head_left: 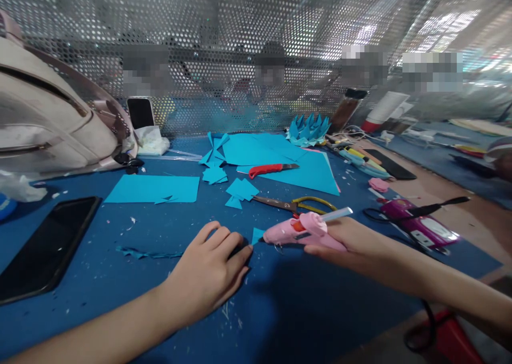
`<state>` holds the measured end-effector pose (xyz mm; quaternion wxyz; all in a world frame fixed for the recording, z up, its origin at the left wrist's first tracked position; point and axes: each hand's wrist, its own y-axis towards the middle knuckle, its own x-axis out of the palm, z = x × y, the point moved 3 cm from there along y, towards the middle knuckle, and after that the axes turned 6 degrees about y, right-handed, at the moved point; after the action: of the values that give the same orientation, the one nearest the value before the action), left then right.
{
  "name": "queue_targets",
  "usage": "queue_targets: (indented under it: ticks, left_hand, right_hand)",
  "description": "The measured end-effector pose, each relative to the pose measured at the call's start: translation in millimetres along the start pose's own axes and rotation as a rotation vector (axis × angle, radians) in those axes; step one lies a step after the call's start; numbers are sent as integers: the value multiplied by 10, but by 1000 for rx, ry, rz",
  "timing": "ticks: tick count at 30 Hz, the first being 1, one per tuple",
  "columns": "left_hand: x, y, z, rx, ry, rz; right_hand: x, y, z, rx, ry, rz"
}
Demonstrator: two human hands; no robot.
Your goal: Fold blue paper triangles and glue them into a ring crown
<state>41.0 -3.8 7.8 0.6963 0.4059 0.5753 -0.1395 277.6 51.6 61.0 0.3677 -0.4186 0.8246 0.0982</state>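
A: State of the grip?

B: The right hand [352,237] is closed around the handle of a pink, pistol-shaped plastic glue gun [286,232]. The left hand [214,260] is curled low, fingertips at a small, bright-blue paper piece [256,235]; whether they pinch or merely steady it, I cannot tell, as the fingers mask that edge.

A: Location and handling?

B: The piece lies on the dark-blue, flat tabletop [152,225], directly at the nozzle. I judge it light, thin and easily creased, best held by the edge away from the tip. The gun looks rigid and fairly light; its handle is the sound hold, its nozzle possibly hot.

A: Obstructions?

B: Dark-bladed metal scissors with yellow looped handles [276,203] lie just beyond the gun, limiting room on that side. A red-handled, short-bladed knife [267,169] rests farther back on flat, bright-blue paper sheets [256,146], clear of both hands.
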Motion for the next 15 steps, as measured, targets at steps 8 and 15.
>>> queue_targets:
  ticks: [8, 15]
  left_hand:
    - [10, -5, 0, -6, 9, 7]
    - [3, 3, -8, 5, 10, 11]
  right_hand:
    - [-16, 14, 66, 6, 10, -27]
    - [-2, 4, -17, 22, 25, -2]
